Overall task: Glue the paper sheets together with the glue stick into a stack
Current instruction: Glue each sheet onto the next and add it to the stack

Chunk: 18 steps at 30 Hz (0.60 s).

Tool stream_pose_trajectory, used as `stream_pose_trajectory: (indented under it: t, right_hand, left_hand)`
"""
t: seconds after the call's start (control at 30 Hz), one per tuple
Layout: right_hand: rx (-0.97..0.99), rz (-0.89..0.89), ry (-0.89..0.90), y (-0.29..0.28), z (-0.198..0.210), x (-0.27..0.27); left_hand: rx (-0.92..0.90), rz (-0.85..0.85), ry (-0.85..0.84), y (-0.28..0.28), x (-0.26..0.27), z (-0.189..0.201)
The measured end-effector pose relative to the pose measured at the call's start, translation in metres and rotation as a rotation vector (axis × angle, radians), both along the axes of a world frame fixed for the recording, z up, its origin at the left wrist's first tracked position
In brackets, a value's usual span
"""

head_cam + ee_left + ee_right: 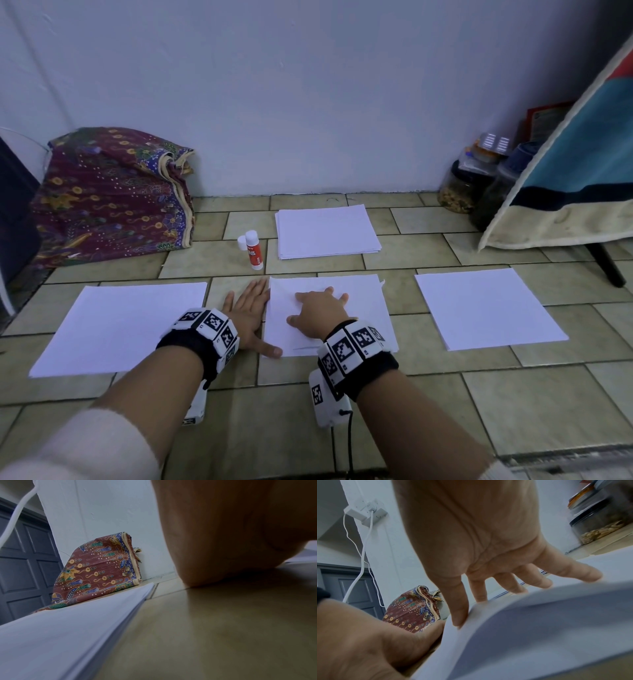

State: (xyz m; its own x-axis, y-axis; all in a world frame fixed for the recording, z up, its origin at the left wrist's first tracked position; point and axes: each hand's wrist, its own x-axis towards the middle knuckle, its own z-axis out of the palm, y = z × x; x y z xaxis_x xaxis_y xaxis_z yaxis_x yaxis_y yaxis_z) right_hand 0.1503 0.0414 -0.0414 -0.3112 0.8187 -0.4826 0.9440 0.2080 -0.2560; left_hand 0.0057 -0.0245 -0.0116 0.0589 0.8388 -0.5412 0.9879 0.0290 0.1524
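Observation:
A middle pile of white sheets (342,329) lies on the tiled floor in front of me. My right hand (320,306) presses down on it with spread, straight fingers (537,580), and the top sheet (539,628) bows up slightly near the wrist. My left hand (250,308) lies flat on the floor along the pile's left edge, thumb at its near left corner. The red and white glue stick (252,251) lies just beyond the left hand, a white cap (242,242) beside it. Neither hand holds anything.
More white paper lies at the left (120,325), at the right (486,308), and as a thicker stack at the back (325,233). A folded patterned cloth (109,192) leans on the wall at left. Jars (472,185) and a draped blanket (575,164) stand at right.

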Motion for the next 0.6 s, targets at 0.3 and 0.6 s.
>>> stream_pose_trajectory:
  t: [0.3, 0.6]
  right_hand:
    - [0.01, 0.016, -0.033, -0.0013, 0.0039, -0.0015]
    - [-0.003, -0.006, -0.038, -0.0019, 0.0019, -0.0041]
  left_hand:
    - [0.0, -0.006, 0.011, -0.0016, 0.0028, 0.0012]
    - [0.013, -0.006, 0.011, -0.0009, 0.0005, -0.0016]
